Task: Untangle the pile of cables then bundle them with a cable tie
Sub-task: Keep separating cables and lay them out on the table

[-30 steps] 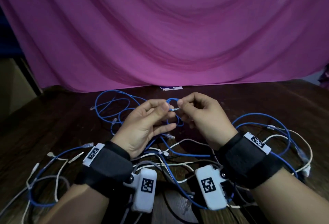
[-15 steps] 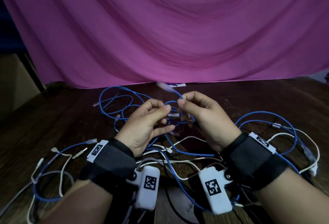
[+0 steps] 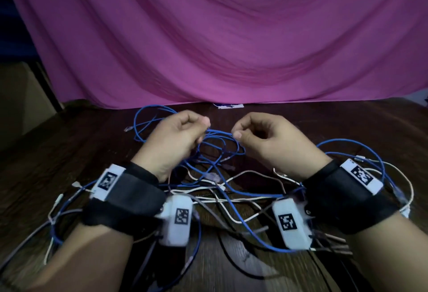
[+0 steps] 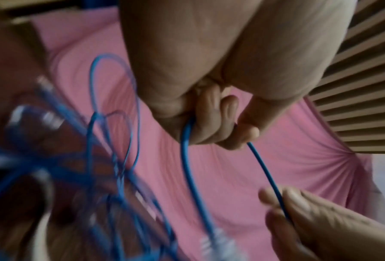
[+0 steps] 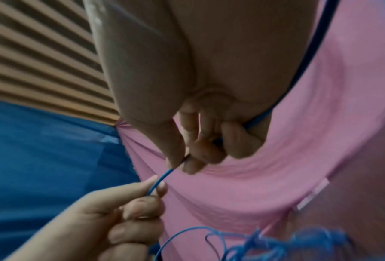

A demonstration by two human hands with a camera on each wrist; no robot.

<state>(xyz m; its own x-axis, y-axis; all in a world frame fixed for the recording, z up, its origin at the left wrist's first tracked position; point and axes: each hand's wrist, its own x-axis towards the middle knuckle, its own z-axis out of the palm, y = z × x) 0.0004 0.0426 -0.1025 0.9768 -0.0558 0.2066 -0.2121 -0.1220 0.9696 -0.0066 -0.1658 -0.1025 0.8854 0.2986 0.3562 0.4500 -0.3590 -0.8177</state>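
Note:
A tangle of thin blue cables [image 3: 217,150] and white cables [image 3: 245,199] lies on the dark wooden table [image 3: 69,152]. Both hands are raised above it, a short way apart. My left hand [image 3: 199,127] pinches a blue cable [image 4: 265,169] between thumb and forefinger, and a second blue strand [image 4: 189,159] hangs from its curled fingers. My right hand [image 3: 238,133] pinches the same blue cable [image 5: 162,178], which runs in a short stretch between the two hands. More blue cable passes behind the right palm [image 5: 316,44]. No cable tie can be made out.
A pink cloth [image 3: 208,36] hangs behind the table. A small white and blue card [image 3: 228,105] lies at the table's far edge. Blue loops [image 3: 352,148] spread to the right and loose white and grey cable ends [image 3: 58,201] to the left.
The hands, close together on a cable plug before, have risen and drawn apart. A short length of blue cable is now stretched between them.

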